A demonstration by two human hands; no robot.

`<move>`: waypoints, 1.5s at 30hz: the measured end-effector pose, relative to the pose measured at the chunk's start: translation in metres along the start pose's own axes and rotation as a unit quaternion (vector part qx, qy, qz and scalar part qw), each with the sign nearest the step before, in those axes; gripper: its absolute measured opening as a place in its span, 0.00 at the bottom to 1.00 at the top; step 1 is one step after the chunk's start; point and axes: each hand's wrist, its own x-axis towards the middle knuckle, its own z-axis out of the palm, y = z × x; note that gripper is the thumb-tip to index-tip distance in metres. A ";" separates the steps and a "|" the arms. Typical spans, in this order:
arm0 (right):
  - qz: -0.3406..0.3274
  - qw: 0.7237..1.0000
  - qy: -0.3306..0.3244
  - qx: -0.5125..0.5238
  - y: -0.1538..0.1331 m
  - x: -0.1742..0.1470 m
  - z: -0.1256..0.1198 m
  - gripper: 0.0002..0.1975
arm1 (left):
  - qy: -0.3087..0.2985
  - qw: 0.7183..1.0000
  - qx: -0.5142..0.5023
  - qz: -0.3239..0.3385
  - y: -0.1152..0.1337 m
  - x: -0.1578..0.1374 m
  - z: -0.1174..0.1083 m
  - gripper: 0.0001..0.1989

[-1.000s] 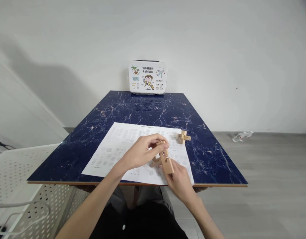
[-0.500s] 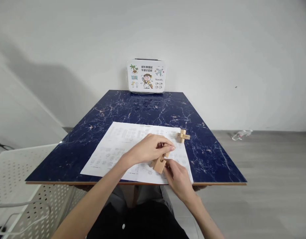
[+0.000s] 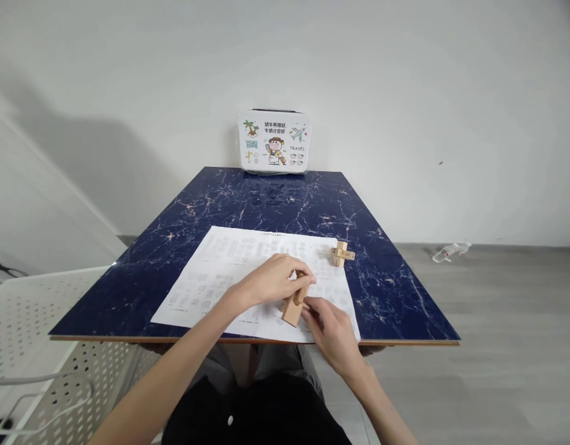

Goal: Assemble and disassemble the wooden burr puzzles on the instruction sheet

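Note:
Between my two hands are notched wooden puzzle pieces, the nearest a pale wooden block point(image 3: 293, 311) tilted above the paper. My left hand point(image 3: 281, 278) curls over the upper end, its fingers closed on a wooden piece point(image 3: 302, 290) that fits against the block. From the right, my right hand point(image 3: 330, 327) pinches the block's side with thumb and fingers. The printed instruction sheet point(image 3: 192, 296) lies under both hands. Off the sheet's right edge sits a cross-shaped wooden puzzle point(image 3: 342, 254), joined from several pieces and touched by neither hand.
A white cartoon-printed case point(image 3: 274, 142) stands against the wall at the back of the blue marbled table point(image 3: 266, 204). White perforated baskets point(image 3: 29, 309) with a cable are at the left. A crumpled clear plastic item point(image 3: 452, 251) lies on the floor at right.
My left hand has shifted slightly left and down. The hole seen earlier in the block is now covered by the piece at its upper end. The cross-shaped puzzle stays put.

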 end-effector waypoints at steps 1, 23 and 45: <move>0.010 1.000 -0.006 0.003 0.000 0.000 0.000 0.10 | 0.002 1.000 0.015 0.009 -0.003 -0.001 0.000 0.16; 0.079 0.992 -0.048 0.081 -0.003 0.004 -0.007 0.07 | 0.009 0.995 -0.054 0.079 -0.023 -0.034 0.001 0.35; 0.140 0.979 -0.057 0.136 -0.006 0.007 -0.013 0.07 | 0.036 0.996 0.031 0.079 -0.043 -0.038 0.002 0.38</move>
